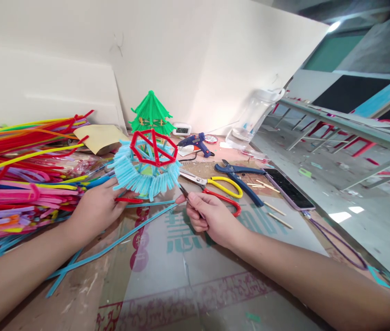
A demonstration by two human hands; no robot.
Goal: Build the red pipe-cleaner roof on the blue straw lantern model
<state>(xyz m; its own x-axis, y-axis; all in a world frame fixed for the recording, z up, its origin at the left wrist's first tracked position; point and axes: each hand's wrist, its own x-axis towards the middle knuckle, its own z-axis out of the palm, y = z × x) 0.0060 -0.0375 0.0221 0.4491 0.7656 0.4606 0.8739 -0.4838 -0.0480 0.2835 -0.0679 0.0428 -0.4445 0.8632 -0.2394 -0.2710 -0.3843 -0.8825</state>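
Observation:
A light blue pipe-cleaner lantern with a red hexagonal frame on top stands on the cardboard-covered table. My left hand grips its lower left edge and pinches a short red pipe cleaner there. My right hand is closed round a thin dark pointed tool whose tip points at the lantern's right fringe. Long blue pipe cleaners lie on the table under both hands.
A big heap of coloured pipe cleaners fills the left. Behind stand a green pipe-cleaner tower, a blue glue gun and a plastic jar. Scissors, blue pliers, a phone and wooden sticks lie right.

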